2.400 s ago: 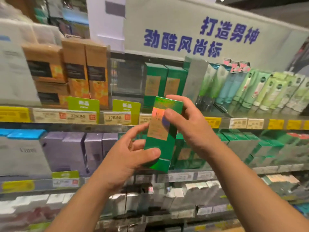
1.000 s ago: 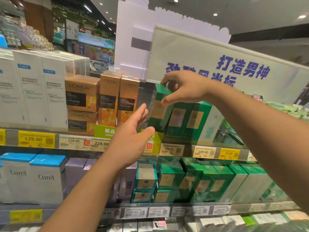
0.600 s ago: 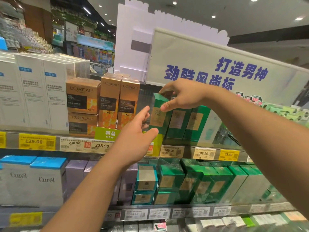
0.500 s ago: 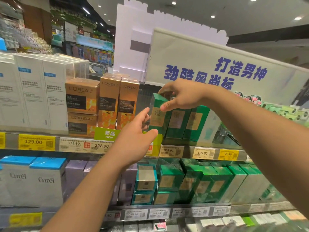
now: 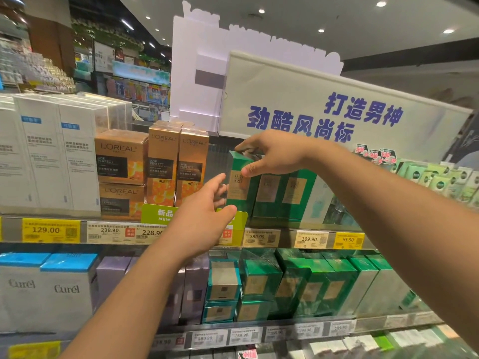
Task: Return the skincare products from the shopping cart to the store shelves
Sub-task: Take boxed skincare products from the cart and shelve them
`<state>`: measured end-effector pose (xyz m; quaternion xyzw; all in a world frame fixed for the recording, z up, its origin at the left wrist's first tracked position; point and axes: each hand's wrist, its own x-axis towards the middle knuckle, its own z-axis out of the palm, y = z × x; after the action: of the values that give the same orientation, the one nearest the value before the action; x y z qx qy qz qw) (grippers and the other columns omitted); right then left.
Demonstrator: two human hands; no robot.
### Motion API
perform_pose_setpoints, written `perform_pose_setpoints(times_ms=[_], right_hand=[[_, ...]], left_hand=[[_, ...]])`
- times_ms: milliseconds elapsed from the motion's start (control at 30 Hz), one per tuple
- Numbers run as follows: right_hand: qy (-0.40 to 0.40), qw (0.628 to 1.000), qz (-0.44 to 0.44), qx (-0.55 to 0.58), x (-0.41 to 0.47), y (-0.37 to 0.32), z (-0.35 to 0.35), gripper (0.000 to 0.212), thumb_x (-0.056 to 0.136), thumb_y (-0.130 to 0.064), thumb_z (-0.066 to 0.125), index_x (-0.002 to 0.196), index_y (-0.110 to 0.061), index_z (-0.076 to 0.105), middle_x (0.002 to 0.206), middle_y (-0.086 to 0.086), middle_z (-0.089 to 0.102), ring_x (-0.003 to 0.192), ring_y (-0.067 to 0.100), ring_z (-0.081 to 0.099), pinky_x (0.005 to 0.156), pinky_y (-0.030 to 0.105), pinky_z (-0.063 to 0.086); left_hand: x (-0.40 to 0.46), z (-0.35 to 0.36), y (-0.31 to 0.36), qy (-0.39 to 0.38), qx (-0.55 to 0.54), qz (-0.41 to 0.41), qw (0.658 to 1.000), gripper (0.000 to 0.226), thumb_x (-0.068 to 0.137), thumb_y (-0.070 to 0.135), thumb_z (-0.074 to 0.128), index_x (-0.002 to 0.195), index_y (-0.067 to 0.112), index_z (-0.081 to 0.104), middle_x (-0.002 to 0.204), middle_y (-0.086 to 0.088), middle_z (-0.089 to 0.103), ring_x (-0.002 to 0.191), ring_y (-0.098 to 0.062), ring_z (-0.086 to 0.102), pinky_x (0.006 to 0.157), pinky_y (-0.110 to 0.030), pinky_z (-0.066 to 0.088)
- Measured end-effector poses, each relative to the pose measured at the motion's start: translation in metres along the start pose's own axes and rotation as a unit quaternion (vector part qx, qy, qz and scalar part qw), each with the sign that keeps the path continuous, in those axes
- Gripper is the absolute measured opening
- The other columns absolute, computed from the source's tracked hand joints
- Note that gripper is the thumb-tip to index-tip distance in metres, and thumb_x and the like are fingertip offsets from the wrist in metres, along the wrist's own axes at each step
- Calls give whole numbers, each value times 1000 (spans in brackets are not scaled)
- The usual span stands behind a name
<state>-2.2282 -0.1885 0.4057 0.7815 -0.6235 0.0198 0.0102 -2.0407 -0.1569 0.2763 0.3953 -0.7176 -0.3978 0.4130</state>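
A tall green box with a gold label (image 5: 239, 186) stands upright on the top shelf (image 5: 261, 226), left of two matching green boxes (image 5: 282, 193). My right hand (image 5: 272, 155) pinches its top, thumb on the front face and fingers over the lid. My left hand (image 5: 204, 218) hovers in front of the box's lower left side, fingers apart and holding nothing. The shopping cart is out of view.
Gold L'Oreal boxes (image 5: 166, 161) stand close on the left of the green box, with white boxes (image 5: 51, 151) further left. More green boxes (image 5: 298, 283) fill the shelf below. A big white sign (image 5: 337, 110) hangs just above my right hand.
The green box went from both hands in front of the shelves up onto the top shelf. My left hand let go and stays open below it; in the last half second little moved.
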Motion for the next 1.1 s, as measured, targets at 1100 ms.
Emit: perform_pose_setpoints(times_ms=[1100], right_hand=[[232, 967, 91, 49, -176, 6, 103, 52, 99, -58, 48, 149, -43, 48, 160, -11, 44, 156, 9, 22, 127, 60, 6]], left_hand=[[-48, 60, 0, -47, -120, 68, 989, 93, 58, 72, 72, 144, 49, 45, 132, 26, 59, 118, 8, 58, 99, -33, 53]])
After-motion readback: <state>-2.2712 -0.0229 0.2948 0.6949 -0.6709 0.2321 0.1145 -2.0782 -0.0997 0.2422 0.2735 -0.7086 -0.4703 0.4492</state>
